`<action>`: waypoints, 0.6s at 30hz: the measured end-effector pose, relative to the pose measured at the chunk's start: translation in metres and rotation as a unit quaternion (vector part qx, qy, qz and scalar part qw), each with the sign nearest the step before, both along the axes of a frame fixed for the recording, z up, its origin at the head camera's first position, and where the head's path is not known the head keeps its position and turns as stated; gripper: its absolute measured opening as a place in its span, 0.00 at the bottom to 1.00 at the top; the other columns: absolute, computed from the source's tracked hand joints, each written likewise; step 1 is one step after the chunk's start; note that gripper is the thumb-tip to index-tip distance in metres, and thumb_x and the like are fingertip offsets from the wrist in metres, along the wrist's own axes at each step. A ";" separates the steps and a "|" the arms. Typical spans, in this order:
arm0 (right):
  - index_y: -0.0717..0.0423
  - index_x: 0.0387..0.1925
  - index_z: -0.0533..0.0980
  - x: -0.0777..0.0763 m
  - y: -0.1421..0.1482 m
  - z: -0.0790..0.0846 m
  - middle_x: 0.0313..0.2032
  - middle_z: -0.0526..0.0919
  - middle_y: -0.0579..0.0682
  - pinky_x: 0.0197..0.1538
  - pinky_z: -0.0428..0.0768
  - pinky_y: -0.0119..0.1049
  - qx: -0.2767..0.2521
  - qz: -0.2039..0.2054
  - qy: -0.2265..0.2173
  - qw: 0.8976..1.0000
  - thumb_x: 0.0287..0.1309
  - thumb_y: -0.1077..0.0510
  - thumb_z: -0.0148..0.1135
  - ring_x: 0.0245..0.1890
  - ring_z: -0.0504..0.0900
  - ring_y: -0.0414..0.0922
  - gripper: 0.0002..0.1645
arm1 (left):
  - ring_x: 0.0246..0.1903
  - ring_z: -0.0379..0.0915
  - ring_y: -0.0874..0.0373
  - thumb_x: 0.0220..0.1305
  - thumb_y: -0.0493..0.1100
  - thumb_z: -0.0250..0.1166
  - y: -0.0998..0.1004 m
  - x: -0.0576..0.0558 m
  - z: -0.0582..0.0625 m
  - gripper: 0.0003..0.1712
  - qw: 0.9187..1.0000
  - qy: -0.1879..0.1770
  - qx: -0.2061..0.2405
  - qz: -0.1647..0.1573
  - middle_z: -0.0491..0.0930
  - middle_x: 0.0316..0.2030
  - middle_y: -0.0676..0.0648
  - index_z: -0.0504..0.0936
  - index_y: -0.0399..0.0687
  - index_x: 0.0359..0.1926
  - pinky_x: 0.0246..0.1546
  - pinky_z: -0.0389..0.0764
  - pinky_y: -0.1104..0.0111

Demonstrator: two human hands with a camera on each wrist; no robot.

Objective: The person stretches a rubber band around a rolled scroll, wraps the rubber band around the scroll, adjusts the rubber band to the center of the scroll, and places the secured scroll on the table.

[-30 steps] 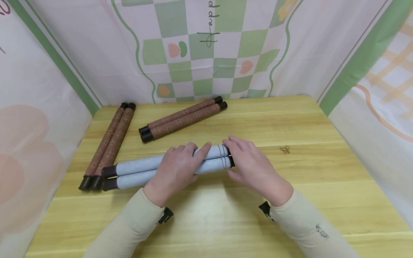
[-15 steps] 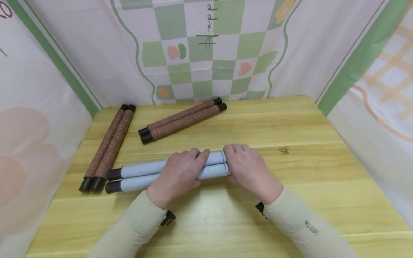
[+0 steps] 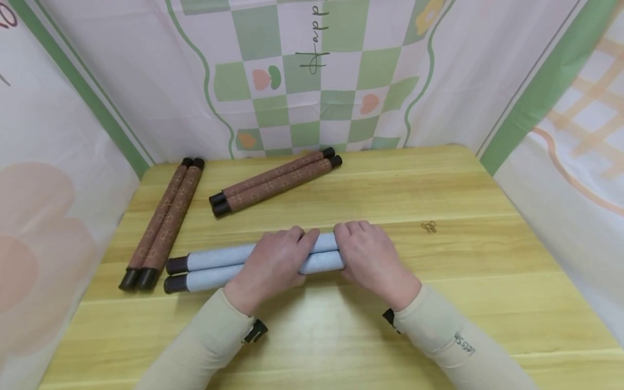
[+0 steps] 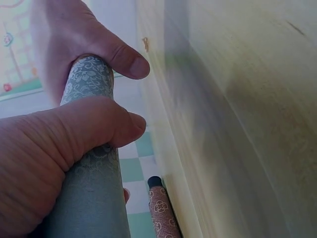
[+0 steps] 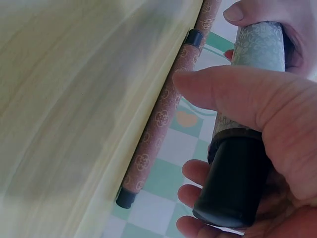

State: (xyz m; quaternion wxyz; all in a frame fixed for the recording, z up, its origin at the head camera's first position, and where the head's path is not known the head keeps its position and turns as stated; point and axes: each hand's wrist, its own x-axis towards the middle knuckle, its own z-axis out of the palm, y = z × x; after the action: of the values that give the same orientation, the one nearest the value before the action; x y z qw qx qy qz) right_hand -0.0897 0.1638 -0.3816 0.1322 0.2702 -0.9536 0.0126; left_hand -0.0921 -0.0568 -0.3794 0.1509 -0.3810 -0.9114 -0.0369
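Two light blue patterned scrolls [image 3: 214,257] with dark end caps lie side by side in my hands, slightly raised over the table at a slant. My left hand [image 3: 275,257] grips them around the middle, thumb along the near side. Near their right end my right hand [image 3: 370,260] holds them, covering that end in the head view. In the right wrist view a black end cap [image 5: 230,183] shows between my right thumb and the fingers curled beneath. The left wrist view shows the blue scroll [image 4: 89,193] running under my left thumb toward the right hand.
A pair of brown flower-patterned scrolls [image 3: 166,222] lies along the table's left side. Another brown pair [image 3: 278,184] lies at the back. Small brown rubber bands [image 3: 429,227] rest on the wooden table [image 3: 468,325] at right. Printed cloth [image 3: 302,119] hangs around the table.
My right hand has slid left over the scrolls' right end, covering the thin bands that showed around them. The blue scrolls have shifted slightly right and nearer, with the left hand.
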 end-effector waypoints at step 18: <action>0.64 0.58 0.76 0.005 -0.009 -0.005 0.59 0.83 0.62 0.64 0.77 0.59 0.034 0.000 0.023 0.999 0.34 0.39 0.88 0.57 0.84 0.59 0.54 | 0.28 0.80 0.53 0.48 0.44 0.77 0.002 0.001 -0.003 0.40 1.000 -0.013 0.003 -0.005 0.84 0.39 0.45 0.77 0.43 0.64 0.24 0.82 0.62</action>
State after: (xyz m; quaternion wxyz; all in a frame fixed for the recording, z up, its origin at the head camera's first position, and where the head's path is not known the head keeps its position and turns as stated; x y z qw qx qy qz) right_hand -0.0849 0.1550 -0.3868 0.1448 0.2751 -0.9501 -0.0261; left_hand -0.0906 -0.0553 -0.3824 0.1399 -0.3845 -0.9114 -0.0452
